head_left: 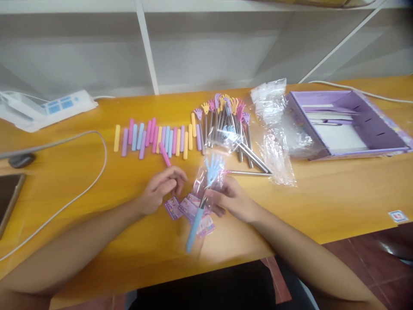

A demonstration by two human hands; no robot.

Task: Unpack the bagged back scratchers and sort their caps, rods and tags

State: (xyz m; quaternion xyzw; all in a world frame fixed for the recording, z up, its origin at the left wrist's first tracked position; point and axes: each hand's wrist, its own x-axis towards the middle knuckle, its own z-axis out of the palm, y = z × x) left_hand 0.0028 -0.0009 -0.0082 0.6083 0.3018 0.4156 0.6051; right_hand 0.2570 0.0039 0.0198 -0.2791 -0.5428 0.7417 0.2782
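Observation:
My right hand (237,200) grips a blue back scratcher (195,230) by its metal rod, its hand-shaped head pointing away from me and its handle towards me. A clear plastic sleeve (200,183) lies around the head. My left hand (164,187) hovers to the left with loosely curled fingers, and I see nothing in it. Just beyond it lies a pink handle tube (164,153). Beneath my hands are several small purple printed cards (174,208). Behind them is a pile of back scratchers (222,114) with coloured heads and bare metal rods.
Several pastel handle tubes (142,140) lie in a row at the back left. Clear plastic bags (274,133) and a purple box (358,122) stand on the right. A power strip (61,105), a white cable (105,157) and a dark phone-like device (9,198) are on the left.

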